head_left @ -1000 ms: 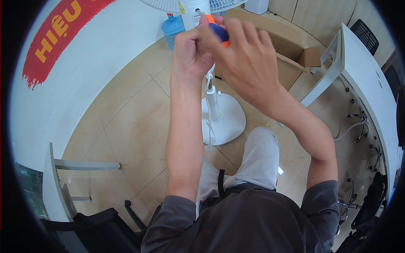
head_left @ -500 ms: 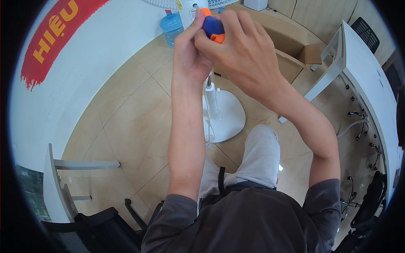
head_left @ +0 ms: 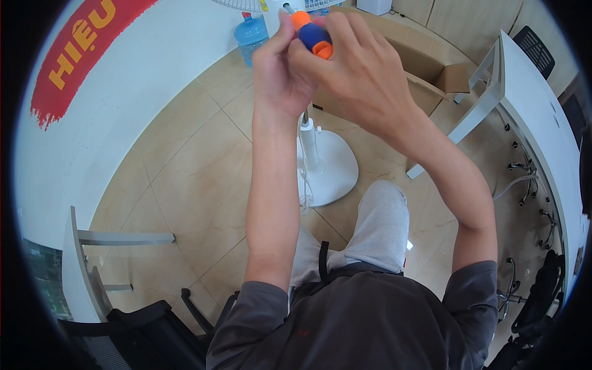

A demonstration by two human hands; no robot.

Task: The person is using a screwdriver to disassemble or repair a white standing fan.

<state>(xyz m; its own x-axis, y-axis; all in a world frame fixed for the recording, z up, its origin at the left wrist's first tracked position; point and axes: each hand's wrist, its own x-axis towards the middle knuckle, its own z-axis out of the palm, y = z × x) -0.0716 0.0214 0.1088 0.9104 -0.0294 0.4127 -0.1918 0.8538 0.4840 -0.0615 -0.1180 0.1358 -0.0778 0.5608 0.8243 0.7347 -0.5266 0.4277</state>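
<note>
A screwdriver [head_left: 313,38] with an orange and blue handle is at the top middle, its metal shaft meeting the white housing of a standing fan [head_left: 273,21]. My right hand [head_left: 361,77] is closed around the back of the handle, thumb and fingers pressed on it. From the other side my left hand [head_left: 280,77] wraps the front of the screwdriver, its thumb along the shaft; most of its fingers are hidden behind the handle. Where the tip sits in the housing is too small to make out. Below my hands, the fan's white pole and base [head_left: 333,169] stand on the floor.
An open cardboard box [head_left: 425,92] lies behind the fan, and a blue water bottle [head_left: 251,34] stands by the wall. White desks [head_left: 536,123] line the right; another desk [head_left: 77,265] and a black chair [head_left: 148,327] are at lower left.
The screwdriver handle has turned a little, and its back end sits slightly to the right. My right fingers have shifted with it, while my left hand has barely moved.
</note>
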